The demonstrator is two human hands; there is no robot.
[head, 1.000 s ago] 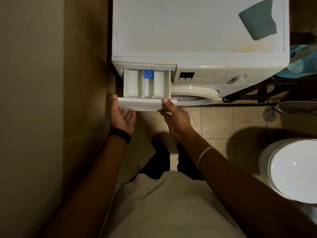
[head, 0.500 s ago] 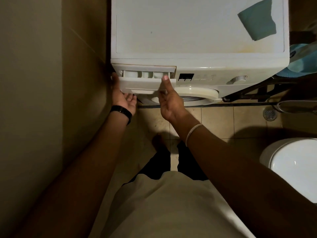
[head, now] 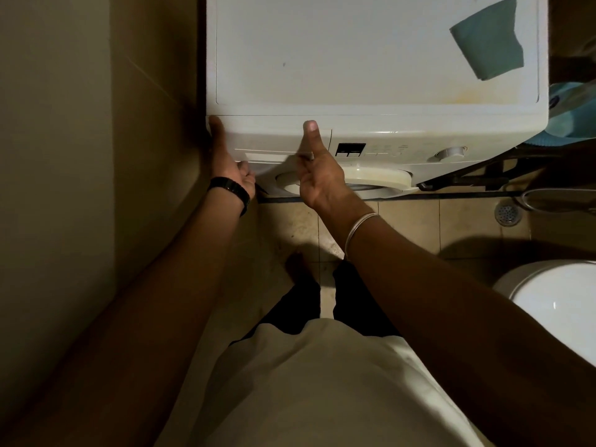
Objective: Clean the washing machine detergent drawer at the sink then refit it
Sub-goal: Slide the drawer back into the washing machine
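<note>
The white detergent drawer (head: 271, 140) sits pushed fully into the top left of the washing machine (head: 354, 59), its front flush with the control panel. My left hand (head: 229, 166) holds the drawer front's left end, thumb up on the machine's corner and fingers curled under the lower edge. At the right end my right hand (head: 319, 175) has its thumb pressed up on the panel and its fingers hooked into the handle recess.
A teal cloth (head: 488, 40) lies on the machine's top at the back right. A tiled wall (head: 80, 156) stands close on the left. A white toilet (head: 561, 304) is at the right, a floor drain (head: 506, 213) beyond it, and the round door (head: 371, 179) below the panel.
The drawer went from pulled out, with its compartments showing, to fully inside the machine. Both hands moved forward with it and stay on its front.
</note>
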